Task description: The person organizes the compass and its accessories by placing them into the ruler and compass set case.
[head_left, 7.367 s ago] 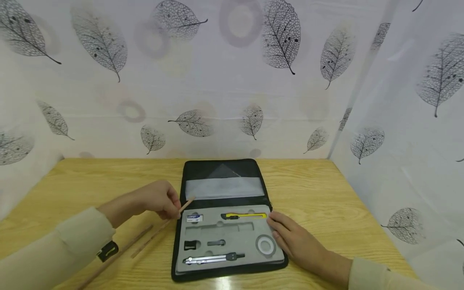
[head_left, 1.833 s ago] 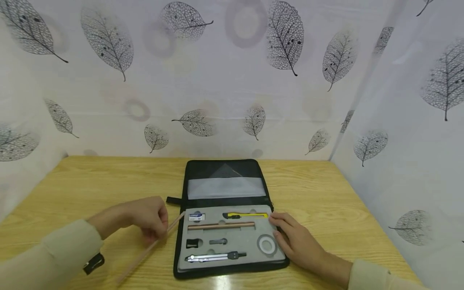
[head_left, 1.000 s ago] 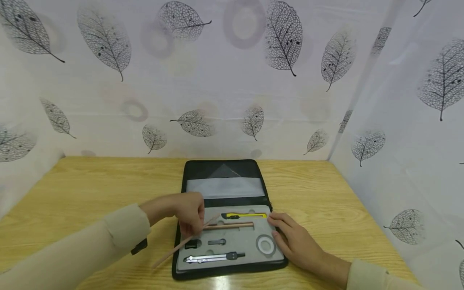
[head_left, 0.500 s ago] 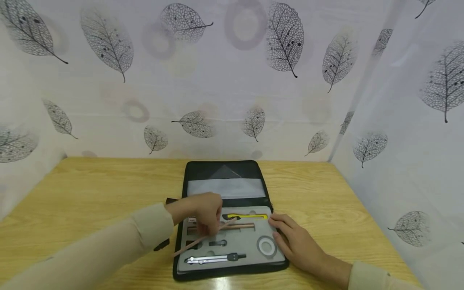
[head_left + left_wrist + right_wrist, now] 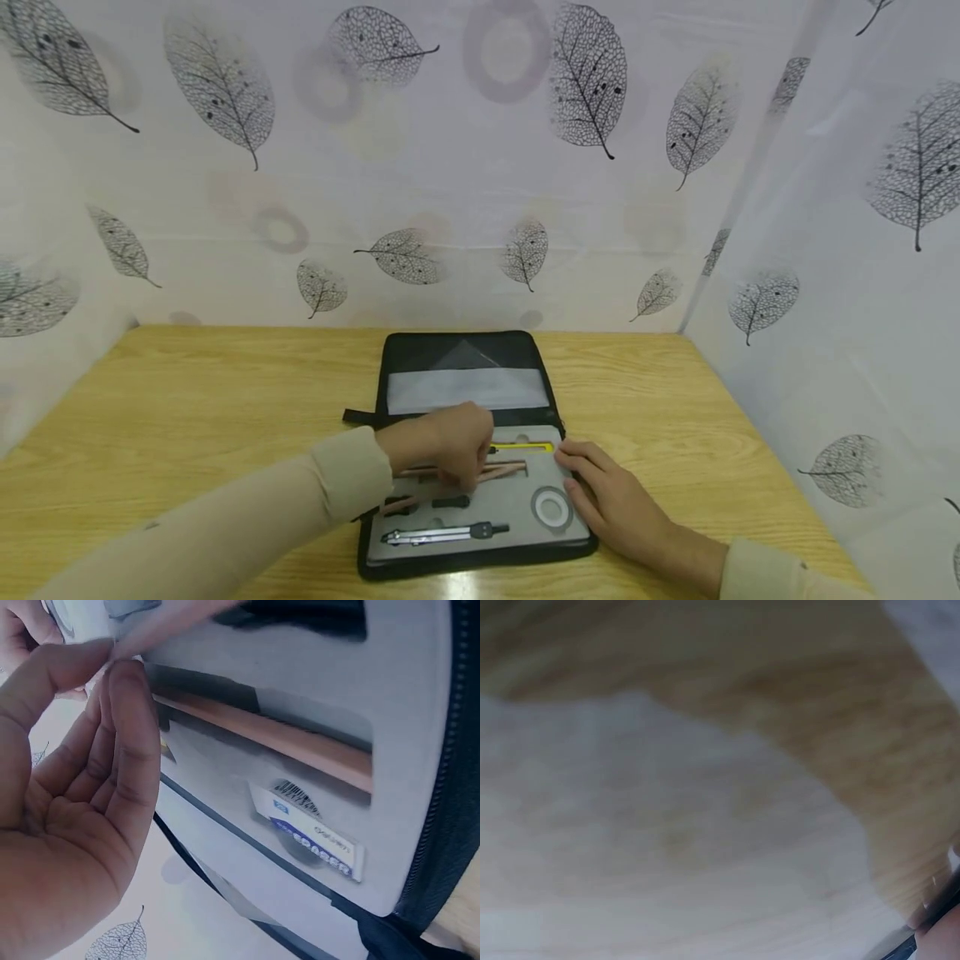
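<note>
My left hand [image 5: 459, 440] is over the open black zip case [image 5: 480, 568]. Thumb and fingertips pinch a thin wooden pencil [image 5: 176, 624], which slants across the grey foam tray [image 5: 510, 521]. A second pencil [image 5: 277, 739] lies in the long slot beneath the hand, partly covered in the head view. Beside that slot an eraser [image 5: 311, 836] in a printed sleeve shows in the left wrist view. My right hand [image 5: 618, 504] rests at the case's right edge, fingers extended near a yellow utility knife [image 5: 525, 447]; the right wrist view shows mostly blurred table.
In the tray sit a metal compass [image 5: 438, 534], a round white-and-grey ring [image 5: 536, 510] and a small dark piece [image 5: 450, 502]. The lid [image 5: 461, 350] with its pale pocket [image 5: 465, 390] lies back on the wooden table [image 5: 225, 375]. Leaf-patterned curtain [image 5: 450, 183] surrounds the table.
One pencil now lies in the tray slot, bare earlier. My left hand has carried another pencil from the table left of the case rightward over the tray. My right hand has stayed put.
</note>
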Demonstrator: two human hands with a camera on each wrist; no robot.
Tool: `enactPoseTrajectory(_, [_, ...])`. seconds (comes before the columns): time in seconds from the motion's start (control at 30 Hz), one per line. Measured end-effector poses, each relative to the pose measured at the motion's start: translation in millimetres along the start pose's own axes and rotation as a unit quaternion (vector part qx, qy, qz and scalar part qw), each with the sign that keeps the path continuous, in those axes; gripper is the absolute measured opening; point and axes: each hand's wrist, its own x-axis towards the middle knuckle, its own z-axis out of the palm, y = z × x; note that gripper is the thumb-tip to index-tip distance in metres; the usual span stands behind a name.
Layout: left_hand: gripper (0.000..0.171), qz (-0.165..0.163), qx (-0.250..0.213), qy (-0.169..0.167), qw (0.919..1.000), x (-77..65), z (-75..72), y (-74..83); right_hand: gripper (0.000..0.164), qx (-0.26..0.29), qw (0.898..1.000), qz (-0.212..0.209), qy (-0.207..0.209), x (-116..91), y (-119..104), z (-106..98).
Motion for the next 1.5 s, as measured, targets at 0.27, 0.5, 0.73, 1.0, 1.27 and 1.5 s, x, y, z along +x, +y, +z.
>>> enactPoseTrajectory(0.27, [0.021,0.058,0.043,0.035,0.9967,1.5,-0.2,6.4,0.034,0.005,1.000,0.011,-0.006,1,-1,-1])
enactPoseTrajectory(0.5, [0.020,0.081,0.046,0.055,0.9942,1.2,1.2,5.2,0.034,0.010,1.000,0.017,-0.010,1,-1,-1])
enactPoseTrajectory(0.73, [0.016,0.096,-0.007,0.071,0.9928,-8.5,-2.8,-9.4,0.033,0.001,1.000,0.005,0.002,0,-2,0])
enactPoseTrajectory(1.0, [0.015,0.093,-0.110,0.109,0.9836,-29.3,-13.1,-42.8,0.033,-0.005,1.000,-0.009,0.017,-1,-3,-1])
enactPoseTrajectory(1.27, [0.004,0.053,-0.249,0.115,0.9603,-40.3,-19.7,-78.1,0.034,-0.003,1.000,0.003,0.008,-1,-4,-3])
enactPoseTrajectory(1.5, [0.015,0.009,-0.362,0.134,0.9226,-46.1,-24.5,-105.0,0.034,-0.002,1.000,0.003,0.006,-1,-5,-3])
